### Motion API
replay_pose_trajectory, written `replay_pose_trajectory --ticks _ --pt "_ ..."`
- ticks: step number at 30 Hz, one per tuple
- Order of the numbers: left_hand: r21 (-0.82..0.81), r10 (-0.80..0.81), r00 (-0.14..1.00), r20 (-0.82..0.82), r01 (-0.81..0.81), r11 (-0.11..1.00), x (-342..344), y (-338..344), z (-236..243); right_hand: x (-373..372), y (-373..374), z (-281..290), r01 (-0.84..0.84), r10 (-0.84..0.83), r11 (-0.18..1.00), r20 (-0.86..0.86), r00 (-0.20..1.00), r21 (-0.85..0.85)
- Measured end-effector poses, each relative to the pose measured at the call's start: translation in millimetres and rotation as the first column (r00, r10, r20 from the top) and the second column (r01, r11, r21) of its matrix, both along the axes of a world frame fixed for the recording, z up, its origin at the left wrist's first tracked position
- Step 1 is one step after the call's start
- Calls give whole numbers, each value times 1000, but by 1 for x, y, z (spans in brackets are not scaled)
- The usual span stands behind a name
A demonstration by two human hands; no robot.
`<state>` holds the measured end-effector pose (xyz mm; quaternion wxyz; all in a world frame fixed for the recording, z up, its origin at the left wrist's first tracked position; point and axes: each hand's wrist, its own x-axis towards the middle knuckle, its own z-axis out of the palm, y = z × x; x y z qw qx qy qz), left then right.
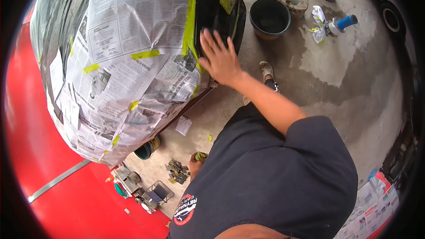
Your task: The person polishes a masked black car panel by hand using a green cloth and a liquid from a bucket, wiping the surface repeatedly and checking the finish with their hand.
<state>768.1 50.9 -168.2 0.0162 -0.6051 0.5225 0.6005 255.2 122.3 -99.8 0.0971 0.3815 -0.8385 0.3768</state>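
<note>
My right hand (221, 62) lies flat with its fingers apart on a glossy black vehicle panel (207, 11), at the panel's lower end. Beside it, sheets of newspaper (137, 22) cover the large body on the left, held by strips of yellow-green masking tape (189, 22). One long strip runs along the border between paper and black panel. Low by my torso, my left hand (194, 167) is closed around a crumpled yellow-green wad (201, 155), which looks like used masking tape. My shirt hides much of that arm.
A black bucket (270, 17) of dark liquid stands on the partly wet concrete beyond my right arm. Near it are a round stool (297, 6) with small sheets on top and a blue-ended cylindrical tool (345, 23). Dark scraps (178, 171) and another bucket (147, 149) lie lower left.
</note>
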Motion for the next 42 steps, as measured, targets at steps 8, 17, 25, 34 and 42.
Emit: replay_pose_trajectory --ticks 8,17,25,34,42 --pt "-188 -45 997 60 56 981 -26 -3 -2 6 -1 14 -32 30 998 58 998 49" --pt "-187 -150 979 140 175 967 -49 -8 3 -44 -20 24 82 -77 995 -77 994 56" --pt "-158 -50 994 100 66 985 -30 8 -3 3 -4 5 -31 31 999 -26 999 22" --pt "-159 -37 999 27 41 986 0 4 -14 -91 -9 9 48 -46 999 -159 986 8" --pt "-161 -63 990 127 83 983 17 10 -17 -11 13 5 37 33 967 -266 963 253"
